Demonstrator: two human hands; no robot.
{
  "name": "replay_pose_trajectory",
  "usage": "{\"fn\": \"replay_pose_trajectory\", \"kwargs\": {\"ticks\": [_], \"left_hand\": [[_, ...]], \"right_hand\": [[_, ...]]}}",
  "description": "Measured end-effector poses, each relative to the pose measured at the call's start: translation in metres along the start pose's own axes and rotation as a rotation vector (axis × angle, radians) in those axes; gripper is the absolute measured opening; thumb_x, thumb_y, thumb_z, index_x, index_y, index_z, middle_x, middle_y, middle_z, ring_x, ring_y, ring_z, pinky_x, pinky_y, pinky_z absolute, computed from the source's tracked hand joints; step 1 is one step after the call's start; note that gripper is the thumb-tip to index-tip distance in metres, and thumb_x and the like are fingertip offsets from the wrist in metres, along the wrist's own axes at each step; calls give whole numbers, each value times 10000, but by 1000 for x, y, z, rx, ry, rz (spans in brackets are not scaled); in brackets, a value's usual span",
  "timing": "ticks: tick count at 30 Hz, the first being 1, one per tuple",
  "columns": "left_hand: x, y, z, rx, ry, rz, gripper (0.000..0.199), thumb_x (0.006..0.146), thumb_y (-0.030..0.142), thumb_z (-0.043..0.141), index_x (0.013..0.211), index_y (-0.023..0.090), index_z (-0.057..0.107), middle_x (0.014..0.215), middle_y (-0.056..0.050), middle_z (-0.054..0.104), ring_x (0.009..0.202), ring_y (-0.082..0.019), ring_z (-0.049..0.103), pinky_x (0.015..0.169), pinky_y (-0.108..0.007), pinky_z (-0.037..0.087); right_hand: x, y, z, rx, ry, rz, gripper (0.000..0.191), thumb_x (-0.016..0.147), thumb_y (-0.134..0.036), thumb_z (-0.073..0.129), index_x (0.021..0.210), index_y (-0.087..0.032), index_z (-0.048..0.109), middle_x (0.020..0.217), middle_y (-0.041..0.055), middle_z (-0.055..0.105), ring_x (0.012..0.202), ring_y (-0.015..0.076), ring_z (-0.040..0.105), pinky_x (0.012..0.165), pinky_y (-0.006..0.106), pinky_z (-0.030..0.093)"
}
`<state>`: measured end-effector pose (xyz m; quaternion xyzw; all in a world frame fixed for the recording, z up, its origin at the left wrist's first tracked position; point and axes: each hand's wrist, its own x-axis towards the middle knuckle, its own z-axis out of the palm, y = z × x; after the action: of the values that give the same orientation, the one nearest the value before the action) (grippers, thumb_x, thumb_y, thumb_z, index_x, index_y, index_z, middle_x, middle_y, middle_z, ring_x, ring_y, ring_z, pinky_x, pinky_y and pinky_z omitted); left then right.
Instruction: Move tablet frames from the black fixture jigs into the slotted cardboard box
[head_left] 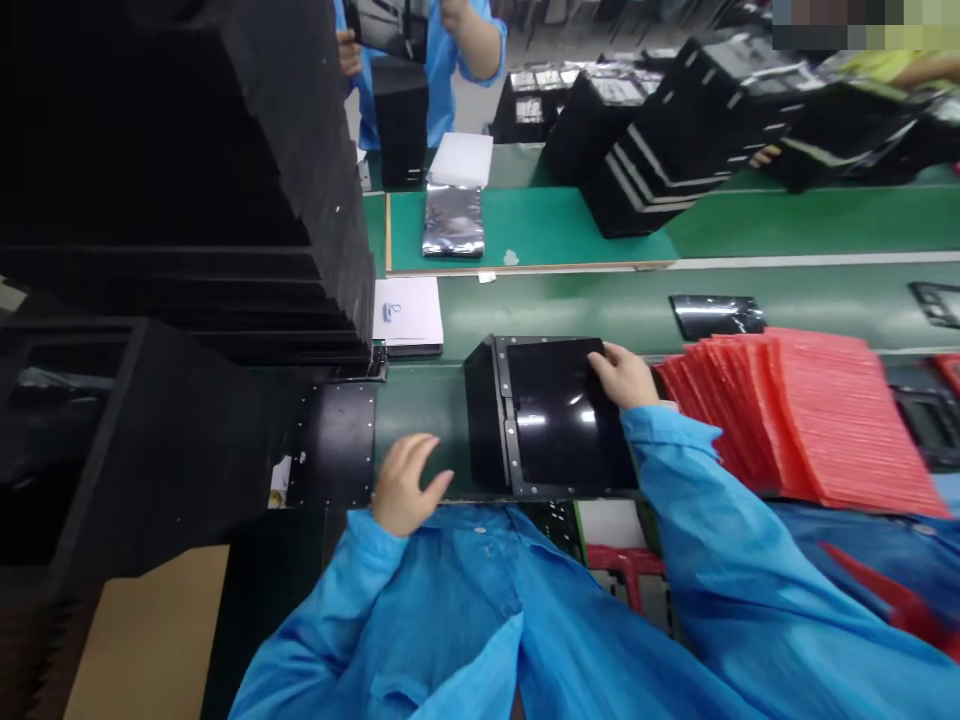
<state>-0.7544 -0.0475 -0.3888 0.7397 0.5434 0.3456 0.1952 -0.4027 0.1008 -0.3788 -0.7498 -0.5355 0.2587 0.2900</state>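
A black box-like stack (486,425) with a studded rim stands on the green bench in front of me, and a glossy black panel (566,450) lies on its top. My right hand (628,376) is closed over the panel's far right corner, fingertips on its surface and the thumb hidden. My left hand (403,488) hovers at the bench's near edge, left of the stack. Its fingers are apart and hold nothing. Beside that hand lies a flat black studded plate (341,440).
A tall pile of black trays (285,200) rises at left. Red foam sheets (840,415) are stacked at right. Behind are a white pad (409,310) with a clip, a silvery pouch (453,222) and a dark glossy panel (716,315). A co-worker (469,50) stands across the bench.
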Motion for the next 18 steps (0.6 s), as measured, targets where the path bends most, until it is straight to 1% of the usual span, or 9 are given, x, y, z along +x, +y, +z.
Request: {"fn": "replay_pose_trajectory", "kwargs": {"ticks": [3,5,6,8,11,12,14,16,18], "left_hand": [[-2,19,63,-224,-291,-139,675,805,457,619,1372,152,415,1371,-177,496,1295,-307,452,1074,-482,400],[-4,27,99,-346,-414,-246,881,746,499,667,1444,112,293,1481,-218,346,1389,-344,315,1133,-517,311],[-7,31,114,-394,-435,-296,950,731,501,678,1467,99,233,1515,-230,273,1417,-351,253,1152,-521,273],[-15,38,138,-462,-395,-385,989,747,485,658,1494,107,132,1551,-225,173,1447,-336,170,1175,-507,223],[-31,47,154,-488,-270,-484,881,828,440,558,1507,165,69,1570,-174,141,1462,-284,134,1190,-471,192],[-31,49,155,-484,-246,-506,855,839,422,541,1508,179,67,1571,-160,153,1461,-274,145,1190,-465,192],[-16,50,155,-467,-220,-542,853,822,375,554,1507,187,82,1557,-147,212,1444,-273,211,1181,-464,216],[25,46,154,-437,-176,-570,845,779,314,587,1495,181,159,1522,-138,300,1411,-272,294,1169,-446,249],[83,39,154,-396,-95,-591,759,759,264,593,1449,171,292,1483,-126,374,1386,-258,341,1165,-406,257]], "right_hand": [[-43,44,-4,-170,37,-151,304,720,-380,622,924,-163,687,1140,182,633,1139,364,537,1036,547,351],[-87,76,-3,-110,1,-156,437,768,-466,573,1093,-189,667,1292,152,567,1224,338,499,1072,517,349],[-111,90,0,-42,-17,-97,513,791,-503,546,1203,-205,618,1329,132,548,1255,316,484,1087,499,348],[-153,112,7,124,-15,64,642,819,-552,509,1373,-231,473,1414,98,478,1326,286,418,1115,490,320],[-185,130,16,357,-46,218,708,826,-567,506,1450,-269,350,1491,56,383,1389,261,326,1156,489,246],[-184,132,17,425,-84,229,719,820,-557,521,1456,-278,334,1500,45,367,1400,256,305,1165,486,223],[-161,134,18,531,-193,193,763,786,-525,575,1465,-295,312,1513,29,343,1413,250,276,1176,478,193],[-115,130,20,590,-297,118,814,739,-494,623,1465,-311,303,1519,14,332,1418,251,262,1177,479,182],[-55,120,25,615,-351,44,812,718,-485,630,1450,-314,323,1501,13,360,1411,252,276,1170,486,190]]}}
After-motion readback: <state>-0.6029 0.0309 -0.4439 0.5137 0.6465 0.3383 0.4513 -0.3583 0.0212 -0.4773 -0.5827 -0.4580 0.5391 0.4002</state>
